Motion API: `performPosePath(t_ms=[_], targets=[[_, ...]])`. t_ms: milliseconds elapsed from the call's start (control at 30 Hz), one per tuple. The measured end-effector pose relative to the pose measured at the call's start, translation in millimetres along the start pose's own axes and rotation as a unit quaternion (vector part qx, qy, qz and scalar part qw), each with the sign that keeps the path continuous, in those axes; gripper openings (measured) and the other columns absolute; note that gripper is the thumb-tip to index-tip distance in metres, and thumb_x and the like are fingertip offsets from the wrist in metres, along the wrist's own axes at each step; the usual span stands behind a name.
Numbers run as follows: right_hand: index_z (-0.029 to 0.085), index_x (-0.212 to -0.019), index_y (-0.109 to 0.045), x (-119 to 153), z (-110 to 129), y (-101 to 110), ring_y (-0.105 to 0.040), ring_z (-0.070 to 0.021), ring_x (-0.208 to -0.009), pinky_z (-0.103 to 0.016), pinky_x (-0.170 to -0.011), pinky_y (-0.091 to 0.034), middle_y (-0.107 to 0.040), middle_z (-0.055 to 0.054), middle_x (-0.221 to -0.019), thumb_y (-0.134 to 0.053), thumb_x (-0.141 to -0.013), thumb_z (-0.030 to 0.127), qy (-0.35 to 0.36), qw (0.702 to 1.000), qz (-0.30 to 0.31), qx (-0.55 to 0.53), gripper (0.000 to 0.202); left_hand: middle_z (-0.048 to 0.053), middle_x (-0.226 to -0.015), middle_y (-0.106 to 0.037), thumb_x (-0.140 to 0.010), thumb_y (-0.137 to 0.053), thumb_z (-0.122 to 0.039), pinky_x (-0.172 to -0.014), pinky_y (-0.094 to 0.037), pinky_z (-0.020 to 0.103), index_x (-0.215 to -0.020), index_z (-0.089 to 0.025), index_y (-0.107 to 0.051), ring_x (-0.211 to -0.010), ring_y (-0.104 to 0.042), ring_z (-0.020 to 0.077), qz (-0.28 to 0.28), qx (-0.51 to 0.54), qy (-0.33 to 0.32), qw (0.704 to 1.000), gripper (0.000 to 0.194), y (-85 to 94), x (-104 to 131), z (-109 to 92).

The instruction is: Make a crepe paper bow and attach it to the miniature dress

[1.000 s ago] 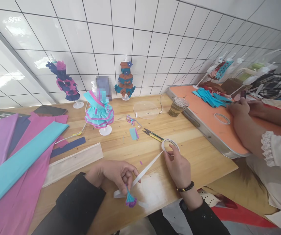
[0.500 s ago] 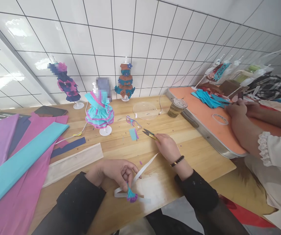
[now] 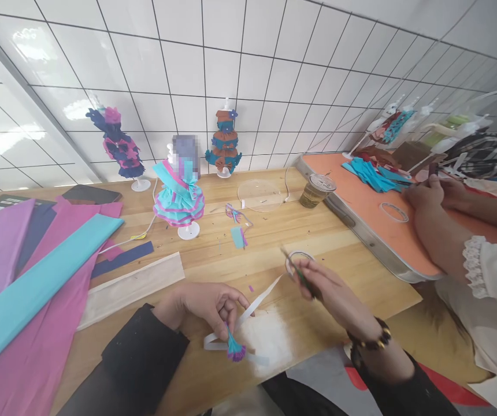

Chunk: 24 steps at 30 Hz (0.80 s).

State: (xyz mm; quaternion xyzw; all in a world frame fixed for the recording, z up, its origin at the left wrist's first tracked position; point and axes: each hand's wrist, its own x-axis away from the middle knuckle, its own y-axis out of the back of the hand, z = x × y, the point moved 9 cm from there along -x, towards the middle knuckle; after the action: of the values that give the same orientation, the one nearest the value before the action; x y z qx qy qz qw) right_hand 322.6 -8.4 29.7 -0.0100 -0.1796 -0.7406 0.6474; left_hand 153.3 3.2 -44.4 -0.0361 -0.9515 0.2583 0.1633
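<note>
Between the fingertips of my left hand [image 3: 214,306] is a small gathered turquoise and purple paper piece [image 3: 235,348], fanned out at its lower end. A white ribbon [image 3: 260,300] loops beside these fingers and stretches up to a roll of tape [image 3: 299,261] on the wooden table. My right hand [image 3: 322,286] is closed on small scissors [image 3: 303,274], which are blurred and overlap the roll's near side. A purple scrap [image 3: 251,288] lies between my hands.
Colourful paper sheets [image 3: 49,277] cover the left side. Three dressed figurines stand behind, one in a turquoise dress [image 3: 179,199]. A cup [image 3: 316,190] sits near the orange table [image 3: 387,231], where another person's hands [image 3: 430,196] work. Paper scraps [image 3: 238,237] lie mid-table.
My right hand has moved right and down with the scissors, and its wrist has turned. The tape roll it covered now shows. My left hand still pinches the gathered piece; the view has shifted slightly.
</note>
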Motion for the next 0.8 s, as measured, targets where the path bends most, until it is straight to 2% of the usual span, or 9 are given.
performPosePath(t_ms=[67, 167, 267, 500, 800], targets=[[0.015, -0.086, -0.055, 29.7, -20.3, -22.9, -0.035, -0.0061, -0.048, -0.019, -0.044, -0.028, -0.041, 0.002, -0.063, -0.040, -0.084, 0.045, -0.092, 0.992, 0.074, -0.051, 0.034, -0.003, -0.068, -0.066, -0.045, -0.081, -0.017, -0.058, -0.049, 0.019, -0.107, -0.020, -0.052, -0.061, -0.063, 0.0098, 0.005, 0.003, -0.002, 1.000, 0.068, -0.3, 0.0, 0.1], [0.015, -0.086, -0.054, 66.5, -49.9, -58.0, -0.022, -0.0025, -0.043, -0.017, -0.039, -0.016, -0.034, 0.005, -0.062, -0.039, -0.083, 0.050, -0.211, 0.951, 0.169, -0.149, 0.039, -0.003, -0.068, -0.066, -0.046, -0.080, -0.016, -0.058, -0.049, 0.020, -0.108, -0.020, -0.052, -0.062, -0.063, 0.0101, 0.012, 0.004, -0.001, 1.000, 0.068, -1.0, 0.1, 0.9], [0.015, -0.086, -0.052, 81.8, -65.0, -75.1, -0.020, -0.0014, -0.041, -0.016, -0.037, -0.015, -0.034, 0.005, -0.062, -0.039, -0.083, 0.052, -0.260, 0.926, 0.187, -0.199, 0.039, -0.003, -0.068, -0.066, -0.045, -0.081, -0.016, -0.058, -0.049, 0.019, -0.107, -0.020, -0.052, -0.061, -0.063, 0.0098, 0.006, 0.006, 0.003, 1.000, 0.069, -0.3, 0.6, 1.2], [0.017, -0.084, -0.049, 74.5, -62.7, -93.0, -0.020, -0.0002, -0.037, -0.014, -0.035, -0.015, -0.034, 0.007, -0.059, -0.039, -0.082, 0.053, -0.266, 0.918, 0.173, -0.238, 0.037, -0.003, -0.067, -0.066, -0.044, -0.081, -0.017, -0.057, -0.049, 0.018, -0.107, -0.019, -0.052, -0.060, -0.063, 0.0088, 0.004, -0.001, 0.013, 1.000, 0.068, -0.7, 0.5, 1.7], [0.018, -0.081, -0.048, 62.7, -60.9, -101.7, -0.018, -0.0008, -0.037, -0.013, -0.033, -0.015, -0.034, 0.008, -0.057, -0.041, -0.080, 0.056, -0.244, 0.924, 0.165, -0.244, 0.039, -0.004, -0.067, -0.066, -0.045, -0.081, -0.019, -0.058, -0.049, 0.019, -0.106, -0.020, -0.054, -0.058, -0.062, 0.0094, 0.015, -0.007, 0.016, 1.000, 0.066, -4.1, -0.4, 0.6]])
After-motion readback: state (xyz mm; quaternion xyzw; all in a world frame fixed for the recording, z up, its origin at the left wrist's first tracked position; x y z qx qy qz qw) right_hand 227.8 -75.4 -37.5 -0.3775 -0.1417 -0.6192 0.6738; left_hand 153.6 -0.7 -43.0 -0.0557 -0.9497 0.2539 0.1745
